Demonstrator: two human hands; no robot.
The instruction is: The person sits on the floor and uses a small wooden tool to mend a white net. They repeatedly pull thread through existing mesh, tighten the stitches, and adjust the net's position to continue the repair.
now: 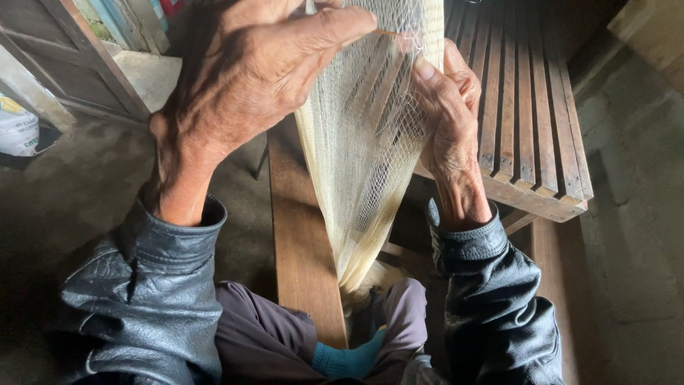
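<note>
Your fingers [335, 28] on the left hand [242, 78] are pinched on the fine cream net [363, 142] near the top of the view, thumb side pressed into the mesh. Your right hand [449, 121] grips the same net from the other side, thumb laid flat along it. The net hangs stretched between both hands and narrows downward into a bunch near your knees, above the blue sock [349, 356]. It runs over a wooden plank [303, 249]; a slatted wooden bench [534, 107] stands just right of your right hand. Black leather sleeves [149, 299] cover both wrists.
</note>
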